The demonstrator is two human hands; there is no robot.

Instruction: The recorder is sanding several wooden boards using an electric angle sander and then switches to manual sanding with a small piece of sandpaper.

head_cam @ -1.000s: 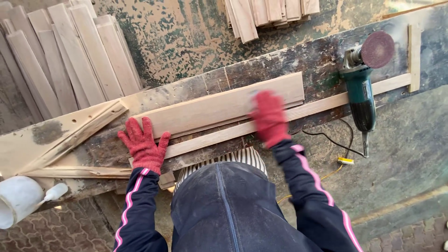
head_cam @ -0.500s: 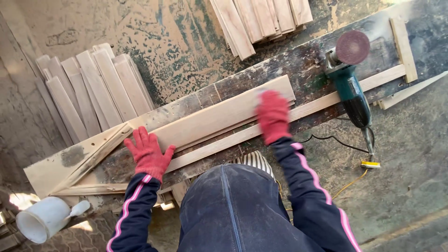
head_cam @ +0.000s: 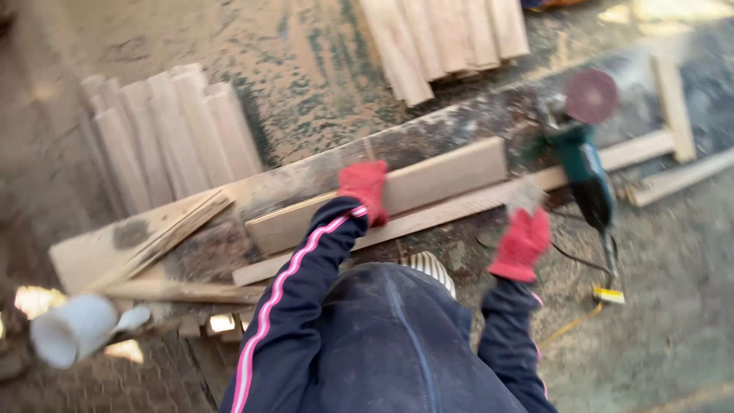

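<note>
We see our left hand (head_cam: 364,188), in a red glove, lying on the near edge of a pale wooden plank (head_cam: 428,183) at the centre of the frame; whether the fingers curl round the edge we cannot tell through the blur. Our right hand (head_cam: 522,243), gloved the same, is lifted off the wood and pinches a small grey scrap, probably sandpaper (head_cam: 524,194), just right of the plank's end.

The plank rests on a long batten (head_cam: 466,206) across the worn workbench (head_cam: 451,130). With only one hand steadying it, we judge the plank could slide or tip off the batten. The green angle grinder (head_cam: 582,153) lies close by at right, its cable (head_cam: 581,260) trailing near our right sleeve, which might snag it.

We count one plank in hand, one grinder, two stacks of boards (upper left (head_cam: 164,138), top centre (head_cam: 443,38)) and one white cup (head_cam: 73,329) at lower left.
</note>
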